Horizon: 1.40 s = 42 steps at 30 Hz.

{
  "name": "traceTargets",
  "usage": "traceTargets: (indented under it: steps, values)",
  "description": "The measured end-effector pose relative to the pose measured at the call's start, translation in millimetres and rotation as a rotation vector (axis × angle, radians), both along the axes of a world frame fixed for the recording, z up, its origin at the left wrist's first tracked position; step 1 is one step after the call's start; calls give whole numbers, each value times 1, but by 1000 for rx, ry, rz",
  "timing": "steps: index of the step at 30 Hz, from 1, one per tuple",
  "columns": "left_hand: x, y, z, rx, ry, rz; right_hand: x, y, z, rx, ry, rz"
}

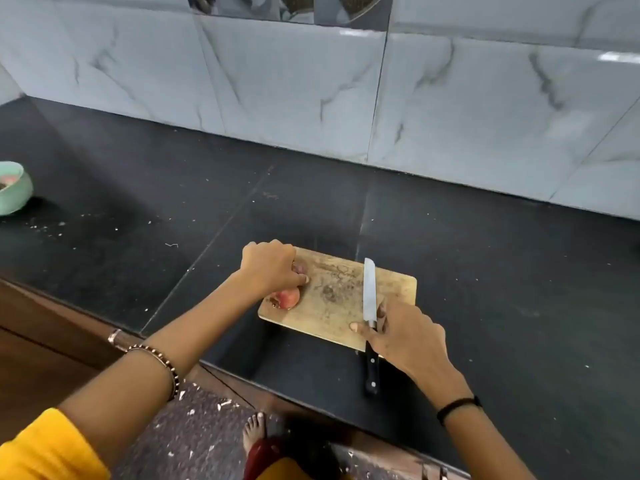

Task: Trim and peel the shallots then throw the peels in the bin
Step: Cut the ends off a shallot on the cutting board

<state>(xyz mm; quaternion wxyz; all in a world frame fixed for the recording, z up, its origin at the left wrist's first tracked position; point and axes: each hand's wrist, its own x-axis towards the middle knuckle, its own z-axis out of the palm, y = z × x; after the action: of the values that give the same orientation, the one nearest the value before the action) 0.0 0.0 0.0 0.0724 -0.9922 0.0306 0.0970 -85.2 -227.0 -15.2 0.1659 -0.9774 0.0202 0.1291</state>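
A wooden cutting board [343,306] lies on the black counter. At its left end my left hand [272,266] curls over the shallots: a pinkish one [288,298] shows below the fingers, and a purplish one [300,268] peeks out under them. A knife [370,292] lies across the board's right side, blade pointing away, black handle hanging over the near edge. My right hand [403,336] rests on the knife where blade meets handle, thumb on the left of it and fingers on the right.
A pale green bowl [14,188] with something pinkish inside stands at the far left of the black counter [485,271]. A marble-tiled wall runs behind. Small white scraps dot the counter and the floor below, where a bare foot [254,433] shows.
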Motion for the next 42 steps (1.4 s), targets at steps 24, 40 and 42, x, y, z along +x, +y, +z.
traceTargets:
  steps: [24,40,42]
  values:
    - [12,-68,-32,-889,191,-329,15,-32,-42,604,-219,-269]
    - [47,-73,-38,-667,136,-727,20,-34,-69,718,-453,-250]
    - [43,-76,-34,-638,128,-720,21,-35,-71,687,-488,-231]
